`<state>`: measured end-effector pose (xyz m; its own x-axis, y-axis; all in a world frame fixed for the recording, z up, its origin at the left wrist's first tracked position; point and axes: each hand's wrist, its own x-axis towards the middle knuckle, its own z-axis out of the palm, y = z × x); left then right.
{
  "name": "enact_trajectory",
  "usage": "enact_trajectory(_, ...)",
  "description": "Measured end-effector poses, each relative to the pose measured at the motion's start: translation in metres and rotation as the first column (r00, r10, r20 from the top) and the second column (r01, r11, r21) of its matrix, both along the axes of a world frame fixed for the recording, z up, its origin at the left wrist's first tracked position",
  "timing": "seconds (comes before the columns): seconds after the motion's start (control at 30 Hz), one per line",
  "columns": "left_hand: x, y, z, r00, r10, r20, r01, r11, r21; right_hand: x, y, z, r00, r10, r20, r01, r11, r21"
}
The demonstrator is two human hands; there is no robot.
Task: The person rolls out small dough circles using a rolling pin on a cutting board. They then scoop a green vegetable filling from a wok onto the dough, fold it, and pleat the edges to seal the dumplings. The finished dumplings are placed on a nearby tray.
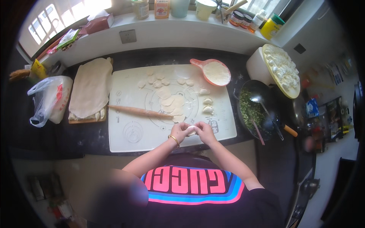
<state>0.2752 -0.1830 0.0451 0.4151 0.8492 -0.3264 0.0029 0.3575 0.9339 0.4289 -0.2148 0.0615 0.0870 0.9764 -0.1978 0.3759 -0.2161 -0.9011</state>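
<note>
A small pale dumpling (pixel 192 131) is pinched between my two hands over the near edge of the white dough mat (pixel 159 142). My left hand (pixel 179 131), with a gold bangle at the wrist, is closed on one end. The other end sits in the closed fingers of my right hand (pixel 205 132). Just beyond my hands lie overlapping flat dough wrappers (pixel 176 104) and a wooden rolling pin (pixel 140 111). Several finished dumplings (pixel 208 110) stand in a column on the mat's right side. Small dough pieces (pixel 157 82) are scattered farther back.
A pink scoop-shaped bowl of flour (pixel 216 73) rests at the mat's far right. Right of it stand a dark pan of chopped green filling (pixel 251 110) and a tray of dumplings (pixel 282 70). A cloth-like dough sheet on a board (pixel 90 89) and a plastic bag (pixel 51 99) are left.
</note>
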Motion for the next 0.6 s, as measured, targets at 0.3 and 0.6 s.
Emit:
enact_trajectory(0.3, -0.029, 0.018, -0.022, 0.987, -0.027, -0.159, 0.041, 0.996, 0.084, -0.022, 0.020, -0.016, 0.948, -0.028, -0.318, -0.052, 0.969, -0.239)
enact_trajectory(0.6, -0.062, 0.154, -0.021, 0.700, 0.562, -0.441, -0.112, 0.696, 0.710, 0.002, 0.099, -0.026, 0.834, -0.332, -0.441, 0.349, 0.936, -0.046)
